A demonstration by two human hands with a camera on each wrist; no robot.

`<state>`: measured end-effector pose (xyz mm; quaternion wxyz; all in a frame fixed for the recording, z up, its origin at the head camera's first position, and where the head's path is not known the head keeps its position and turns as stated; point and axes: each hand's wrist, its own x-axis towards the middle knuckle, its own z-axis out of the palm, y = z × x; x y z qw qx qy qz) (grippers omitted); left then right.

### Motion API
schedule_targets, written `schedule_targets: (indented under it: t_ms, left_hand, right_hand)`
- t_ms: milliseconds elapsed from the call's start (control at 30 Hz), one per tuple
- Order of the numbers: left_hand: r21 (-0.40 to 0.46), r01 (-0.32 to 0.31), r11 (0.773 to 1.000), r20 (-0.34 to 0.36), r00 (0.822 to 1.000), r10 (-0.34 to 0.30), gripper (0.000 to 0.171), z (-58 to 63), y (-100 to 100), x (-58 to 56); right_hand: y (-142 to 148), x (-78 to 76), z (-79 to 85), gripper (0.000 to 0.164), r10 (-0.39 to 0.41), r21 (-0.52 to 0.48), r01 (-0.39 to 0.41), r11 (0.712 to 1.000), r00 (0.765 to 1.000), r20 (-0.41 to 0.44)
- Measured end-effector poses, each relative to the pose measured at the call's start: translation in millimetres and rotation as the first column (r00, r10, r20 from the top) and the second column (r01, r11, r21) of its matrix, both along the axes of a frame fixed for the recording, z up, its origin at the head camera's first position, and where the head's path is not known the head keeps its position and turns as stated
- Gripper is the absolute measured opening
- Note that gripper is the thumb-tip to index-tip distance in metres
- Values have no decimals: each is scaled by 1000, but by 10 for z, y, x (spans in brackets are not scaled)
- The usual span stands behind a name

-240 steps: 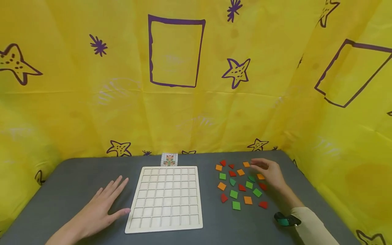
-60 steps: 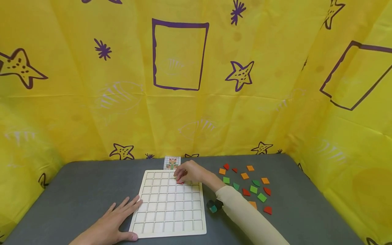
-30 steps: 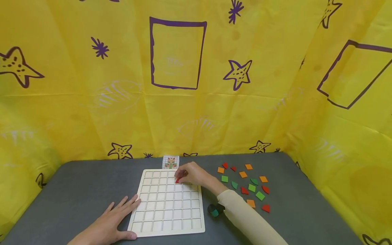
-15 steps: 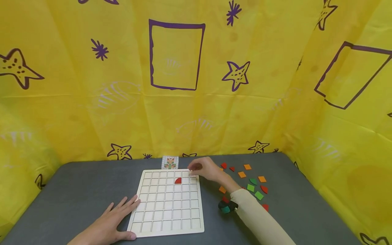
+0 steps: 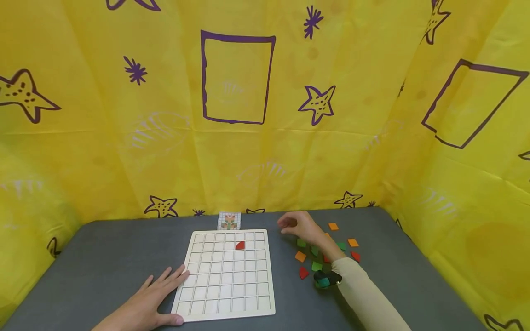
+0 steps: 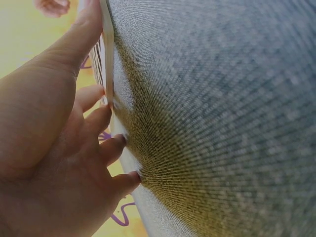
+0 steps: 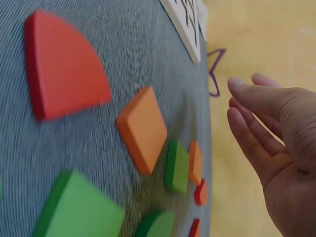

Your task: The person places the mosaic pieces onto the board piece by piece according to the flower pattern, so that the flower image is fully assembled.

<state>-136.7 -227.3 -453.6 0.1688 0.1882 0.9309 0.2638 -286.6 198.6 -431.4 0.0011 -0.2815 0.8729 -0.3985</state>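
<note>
In the head view, my left hand rests with spread fingers along the left edge of the white grid board. Its thumb touches the board's near left corner, and the left wrist view shows the thumb on the rim. A red quarter-circle tile lies in a cell of the second row from the back. My right hand hovers right of the board, above the far left of the loose tiles. Nothing is between its loosely bent fingers, as the right wrist view confirms.
Loose orange squares, green pieces and red quarter-circles lie on the grey table right of the board. My forearm hides some. A small pattern card lies behind the board. A yellow curtain hangs around the table.
My left hand came to the board's edge. My right hand brought the red quarter-circle tile from the right, let go of it in a cell, and has moved back right over the loose tiles.
</note>
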Motion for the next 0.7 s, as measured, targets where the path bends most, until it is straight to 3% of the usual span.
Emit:
schedule_targets:
  t_ms: [133, 367, 700]
  left_hand:
    - [3, -5, 1000, 0, 1000, 5, 104, -19, -4, 5]
    - [-1, -18, 1000, 10, 1000, 18, 104, 5, 13, 0]
    - [16, -1, 1000, -11, 1000, 1, 105, 14, 3, 22]
  right_hand:
    - [125, -6, -5, 24, -29, -25, 30, 999, 999, 26]
    - [383, -46, -13, 24, -47, -9, 47, 999, 998, -50]
    - [708, -67, -10, 24, -141, 40, 139, 989, 990, 30]
